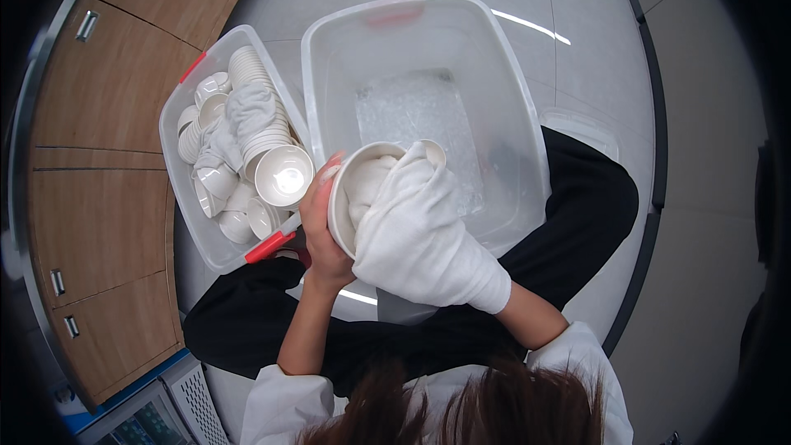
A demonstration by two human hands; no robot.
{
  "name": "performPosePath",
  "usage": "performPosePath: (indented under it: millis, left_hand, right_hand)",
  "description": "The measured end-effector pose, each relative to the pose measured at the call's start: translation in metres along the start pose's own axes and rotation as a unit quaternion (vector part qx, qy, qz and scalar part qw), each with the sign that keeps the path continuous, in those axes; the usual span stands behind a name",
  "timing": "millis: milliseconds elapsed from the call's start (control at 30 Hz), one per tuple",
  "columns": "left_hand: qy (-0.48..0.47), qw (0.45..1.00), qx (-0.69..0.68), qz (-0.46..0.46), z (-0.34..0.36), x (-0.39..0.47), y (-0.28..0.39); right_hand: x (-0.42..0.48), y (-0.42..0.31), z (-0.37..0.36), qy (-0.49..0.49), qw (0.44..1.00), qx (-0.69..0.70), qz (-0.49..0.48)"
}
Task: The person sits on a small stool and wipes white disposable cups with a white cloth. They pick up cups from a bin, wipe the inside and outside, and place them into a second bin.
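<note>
In my left hand [324, 235] is a white bowl [338, 210], gripped by its outer side with the opening towards the right. A white cloth [426, 235] wraps my right hand [432, 247] up to the wrist and is pushed into that bowl. The fingers under the cloth are hidden. Another white rim [436, 152] shows just beyond the cloth; how it is held cannot be told. Left of my hands, many white bowls [285, 176] lie stacked and loose in a plastic tub [213, 253], with crumpled white cloths [250, 110] on top.
A large translucent tub [516, 55] stands before me, with clear plastic wrap [411, 108] on its bottom. Wooden cabinets [111, 93] line the left side. A translucent lid [581, 127] lies on the floor at the right, beyond my bent knee.
</note>
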State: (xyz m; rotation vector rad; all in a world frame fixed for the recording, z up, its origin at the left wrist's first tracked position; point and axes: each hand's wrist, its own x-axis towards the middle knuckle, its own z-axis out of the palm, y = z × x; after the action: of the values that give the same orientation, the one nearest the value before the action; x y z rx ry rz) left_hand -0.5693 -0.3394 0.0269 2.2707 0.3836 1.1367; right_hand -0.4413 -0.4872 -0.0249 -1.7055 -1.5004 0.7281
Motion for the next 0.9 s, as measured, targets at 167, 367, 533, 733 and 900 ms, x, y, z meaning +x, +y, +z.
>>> performPosePath:
  millis: [167, 367, 533, 733, 900]
  left_hand:
    - [0.001, 1.0, 0.021, 0.007, -0.001, -0.001, 0.0]
    - [0.01, 0.999, 0.028, 0.029, -0.002, 0.001, -0.003]
    - [0.024, 0.999, 0.041, 0.022, -0.009, 0.007, -0.003]
    - [0.015, 0.996, 0.085, 0.03, -0.021, 0.009, -0.004]
    - [0.042, 0.993, 0.094, 0.057, -0.021, 0.01, -0.008]
  right_hand:
    - [0.0, -0.001, 0.0, 0.002, 1.0, 0.018, 0.005]
    - [0.001, -0.002, -0.002, -0.001, 0.999, 0.045, 0.012]
    - [0.003, -0.004, -0.008, -0.012, 0.997, 0.08, 0.02]
    - [-0.001, -0.004, -0.012, -0.028, 0.994, 0.106, 0.029]
    - [-0.008, 0.001, -0.009, -0.042, 0.991, 0.122, 0.034]
